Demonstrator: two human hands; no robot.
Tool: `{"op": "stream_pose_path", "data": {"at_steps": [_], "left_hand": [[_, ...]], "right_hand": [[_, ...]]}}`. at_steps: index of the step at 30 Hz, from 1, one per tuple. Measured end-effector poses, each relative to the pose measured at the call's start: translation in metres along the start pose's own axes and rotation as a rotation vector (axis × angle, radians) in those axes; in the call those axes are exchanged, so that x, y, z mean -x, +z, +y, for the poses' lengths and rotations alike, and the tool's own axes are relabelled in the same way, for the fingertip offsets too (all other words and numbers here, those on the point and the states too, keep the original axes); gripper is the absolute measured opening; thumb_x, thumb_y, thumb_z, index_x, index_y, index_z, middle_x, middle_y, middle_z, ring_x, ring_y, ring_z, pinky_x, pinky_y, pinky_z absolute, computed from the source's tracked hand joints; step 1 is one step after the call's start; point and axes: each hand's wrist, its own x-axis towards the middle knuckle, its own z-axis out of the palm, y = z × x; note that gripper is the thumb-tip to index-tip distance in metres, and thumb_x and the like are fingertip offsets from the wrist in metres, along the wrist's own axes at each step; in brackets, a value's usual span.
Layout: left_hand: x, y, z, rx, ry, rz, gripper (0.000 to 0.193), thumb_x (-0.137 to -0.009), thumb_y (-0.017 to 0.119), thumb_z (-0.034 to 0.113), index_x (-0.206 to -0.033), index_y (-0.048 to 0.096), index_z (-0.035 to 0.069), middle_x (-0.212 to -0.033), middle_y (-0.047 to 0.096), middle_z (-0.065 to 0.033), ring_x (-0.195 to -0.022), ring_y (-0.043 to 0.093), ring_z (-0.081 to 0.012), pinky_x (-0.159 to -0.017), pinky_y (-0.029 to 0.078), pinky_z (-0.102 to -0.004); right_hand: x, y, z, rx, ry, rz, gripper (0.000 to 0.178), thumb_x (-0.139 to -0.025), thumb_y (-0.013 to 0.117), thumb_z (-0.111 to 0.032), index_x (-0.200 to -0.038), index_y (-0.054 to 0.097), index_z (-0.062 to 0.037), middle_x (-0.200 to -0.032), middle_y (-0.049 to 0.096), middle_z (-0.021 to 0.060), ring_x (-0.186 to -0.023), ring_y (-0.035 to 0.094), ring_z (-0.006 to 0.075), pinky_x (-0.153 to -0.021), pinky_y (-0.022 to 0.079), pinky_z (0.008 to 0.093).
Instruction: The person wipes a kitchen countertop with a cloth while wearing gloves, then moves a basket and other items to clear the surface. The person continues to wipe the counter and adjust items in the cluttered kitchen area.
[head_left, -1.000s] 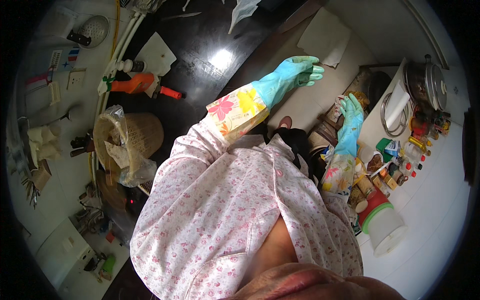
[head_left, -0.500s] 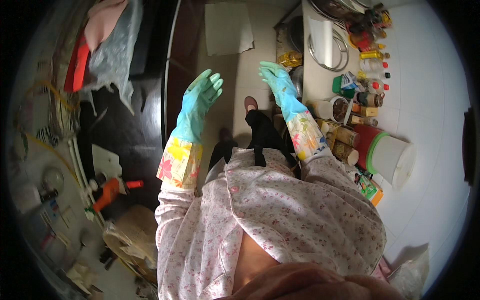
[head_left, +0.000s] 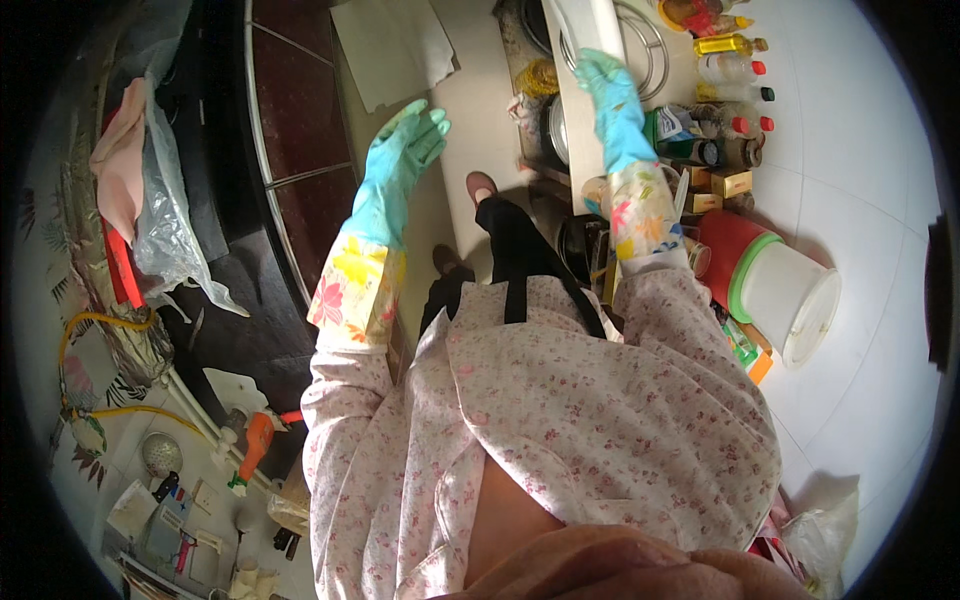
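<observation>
My left hand (head_left: 408, 145), in a blue-green rubber glove with a flowered cuff, is held over the floor with its fingers stretched out and nothing in them. A matching glove covers my right hand (head_left: 608, 85), which is over the edge of the counter (head_left: 582, 130). Its fingers look extended, and no held thing shows. Just beyond those fingertips lies a long white object (head_left: 590, 25), perhaps a roll or board; whether they touch it I cannot tell. Partly behind it is a round metal rack (head_left: 655, 55).
Several bottles (head_left: 730, 68) line the wall at right, near a red bucket (head_left: 725, 255) and a white tub (head_left: 795, 300). A dark cabinet (head_left: 245, 320) stands left, with a plastic bag (head_left: 175, 230) on it. A pale mat (head_left: 395, 50) lies on the floor.
My right hand has moved right and farther away, from beside the counter to over it. My left hand has risen slightly in view. The view has turned, and one foot has shifted.
</observation>
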Motion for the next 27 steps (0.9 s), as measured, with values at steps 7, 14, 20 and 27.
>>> {"op": "stream_pose_path", "data": {"at_steps": [7,14,20,27], "left_hand": [[-0.032,0.011,0.006,-0.038,-0.035,0.019,0.041,-0.106,0.058,0.021,-0.142,0.056,0.002,-0.129,0.070,-0.0190,-0.118,0.069,-0.0329,-0.103,0.054,-0.0438],[-0.050,-0.012,-0.011,-0.030,-0.095,0.055,0.041,-0.106,0.058,0.020,-0.142,0.056,0.002,-0.130,0.069,-0.0191,-0.120,0.068,-0.0330,-0.103,0.054,-0.0441],[-0.031,-0.035,-0.031,0.007,-0.108,0.143,0.045,-0.106,0.056,0.022,-0.146,0.051,0.000,-0.137,0.064,-0.0208,-0.126,0.064,-0.0347,-0.112,0.050,-0.0454],[0.002,-0.082,-0.076,0.001,-0.125,0.314,0.053,-0.108,0.053,0.030,-0.152,0.045,0.002,-0.148,0.055,-0.0183,-0.134,0.058,-0.0323,-0.117,0.046,-0.0433]], "right_hand": [[-0.053,-0.041,-0.005,0.364,-0.075,0.021,0.032,-0.098,0.071,-0.013,-0.129,0.070,-0.0061,-0.113,0.075,0.0062,-0.100,0.070,0.0156,-0.086,0.055,0.0279],[-0.030,0.020,0.015,0.225,-0.005,-0.120,0.025,-0.099,0.069,-0.011,-0.124,0.071,-0.0056,-0.115,0.073,0.0060,-0.099,0.070,0.0159,-0.089,0.054,0.0291],[0.015,0.044,0.201,0.560,0.106,-0.408,0.039,-0.096,0.071,-0.025,-0.130,0.064,-0.0078,-0.122,0.067,0.0141,-0.110,0.066,0.0259,-0.095,0.053,0.0376],[0.018,0.040,0.286,1.209,0.527,-0.511,0.080,-0.081,0.082,-0.040,-0.148,0.051,-0.0077,-0.147,0.056,0.0225,-0.139,0.052,0.0363,-0.116,0.041,0.0426]]}}
